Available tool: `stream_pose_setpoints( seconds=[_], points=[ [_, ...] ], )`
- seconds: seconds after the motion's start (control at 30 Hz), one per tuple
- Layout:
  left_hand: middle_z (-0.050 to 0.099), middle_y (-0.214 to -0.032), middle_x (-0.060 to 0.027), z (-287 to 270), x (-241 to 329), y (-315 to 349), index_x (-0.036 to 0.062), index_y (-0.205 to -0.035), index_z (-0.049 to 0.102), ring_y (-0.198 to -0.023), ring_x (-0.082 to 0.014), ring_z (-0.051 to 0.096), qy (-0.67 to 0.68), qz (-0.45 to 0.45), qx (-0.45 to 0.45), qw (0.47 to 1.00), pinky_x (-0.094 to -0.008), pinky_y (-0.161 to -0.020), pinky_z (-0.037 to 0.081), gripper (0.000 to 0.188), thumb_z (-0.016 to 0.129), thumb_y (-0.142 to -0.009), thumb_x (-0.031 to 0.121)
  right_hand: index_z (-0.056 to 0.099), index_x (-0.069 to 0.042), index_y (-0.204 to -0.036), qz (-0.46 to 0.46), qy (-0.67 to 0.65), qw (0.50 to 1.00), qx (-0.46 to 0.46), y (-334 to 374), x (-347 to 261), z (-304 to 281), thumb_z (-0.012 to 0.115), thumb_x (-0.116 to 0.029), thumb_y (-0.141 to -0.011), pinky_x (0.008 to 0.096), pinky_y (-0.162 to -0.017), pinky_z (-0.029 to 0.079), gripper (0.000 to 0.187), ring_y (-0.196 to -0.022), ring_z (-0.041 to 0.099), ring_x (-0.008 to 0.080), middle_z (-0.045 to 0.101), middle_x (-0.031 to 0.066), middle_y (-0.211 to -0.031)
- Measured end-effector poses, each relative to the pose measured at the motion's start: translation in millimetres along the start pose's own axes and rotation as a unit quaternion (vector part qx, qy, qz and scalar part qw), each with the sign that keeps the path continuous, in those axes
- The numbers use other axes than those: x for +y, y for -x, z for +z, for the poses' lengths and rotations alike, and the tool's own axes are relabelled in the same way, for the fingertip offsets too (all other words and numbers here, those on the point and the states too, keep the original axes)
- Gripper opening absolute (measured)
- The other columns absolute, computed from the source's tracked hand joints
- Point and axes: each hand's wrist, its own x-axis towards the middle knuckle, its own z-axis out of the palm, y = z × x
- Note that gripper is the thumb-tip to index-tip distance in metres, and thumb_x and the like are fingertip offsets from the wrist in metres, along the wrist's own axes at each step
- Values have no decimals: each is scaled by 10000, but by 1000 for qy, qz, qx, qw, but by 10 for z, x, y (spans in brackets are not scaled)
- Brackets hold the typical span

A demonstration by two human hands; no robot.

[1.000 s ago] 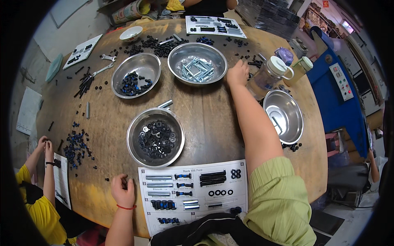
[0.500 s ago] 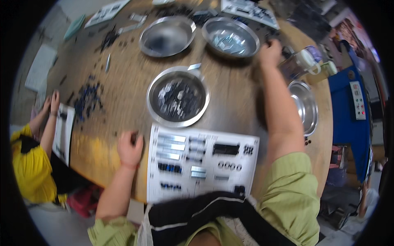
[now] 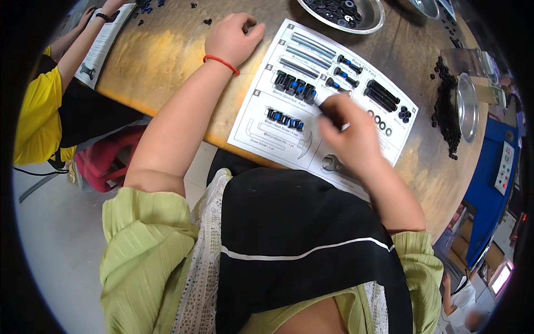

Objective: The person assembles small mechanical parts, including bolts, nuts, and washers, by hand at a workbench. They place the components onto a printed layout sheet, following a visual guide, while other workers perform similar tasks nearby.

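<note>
A white printed sheet (image 3: 253, 119) lies on the table before me, with black bolts (image 3: 293, 87), shorter black-and-blue screws (image 3: 285, 119), long metal rods (image 3: 306, 54) and black washers (image 3: 379, 125) set out on it. My right hand (image 3: 356, 131) is over its middle, thumb and fingers pinched around something dark that is too blurred to name. Beside the sheet's upper left edge rests my left hand (image 3: 233, 39), loosely curled, thumb apart from the fingers, holding nothing. Thick black bolts (image 3: 382, 96) lie farther right on the sheet.
A metal bowl of black washers (image 3: 347, 14) stands beyond the sheet. At right are a second metal bowl (image 3: 467, 108) and scattered small black parts (image 3: 445, 111). Another person's hands (image 3: 105, 11) are at the far left, over another sheet (image 3: 103, 47).
My right hand has come back from the far bowls to the sheet. The view has tipped down toward my lap, and my left hand stays by the sheet's left edge.
</note>
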Motion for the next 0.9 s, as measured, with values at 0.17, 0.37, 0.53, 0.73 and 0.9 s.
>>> stream_pose_setpoints(
  seconds=[0.17,0.37,0.53,0.73,0.9],
  points=[
    [674,-981,-55,-36,2,40,136,-947,723,-910,-267,640,-14,16,7,1000,-389,-775,509,354,584,-862,450,577,-63,-815,-161,115,980,19,281,36,731,677,-111,-775,419,-701,486,118,-791,591,320,595,110,-796],
    [678,-1010,-58,-56,-12,50,142,-946,726,-931,-272,645,-6,4,-11,1000,-394,-789,513,350,576,-864,448,630,-61,-860,-227,179,953,92,316,123,936,686,-89,-756,379,-753,433,121,-820,543,264,571,66,-846],
    [681,-971,-72,-64,24,62,129,-932,722,-895,-287,646,0,18,-5,1000,-399,-766,513,352,583,-863,445,665,-52,-913,-241,207,942,105,315,175,983,730,-66,-739,376,-765,447,186,-826,573,263,609,66,-880],
    [675,-891,-126,56,-145,-31,78,-922,708,-827,-307,641,26,60,14,998,-383,-731,501,357,608,-870,416,644,-28,-895,-259,194,939,114,258,200,977,599,-69,-725,364,-759,442,181,-833,559,255,579,82,-874],
    [673,-872,-131,108,-191,-95,74,-878,714,-806,-304,644,53,72,1,996,-384,-710,503,293,639,-855,357,658,-50,-939,-231,128,956,131,334,121,700,752,-124,-730,385,-759,456,240,-857,587,267,611,87,-928]
  ],
)
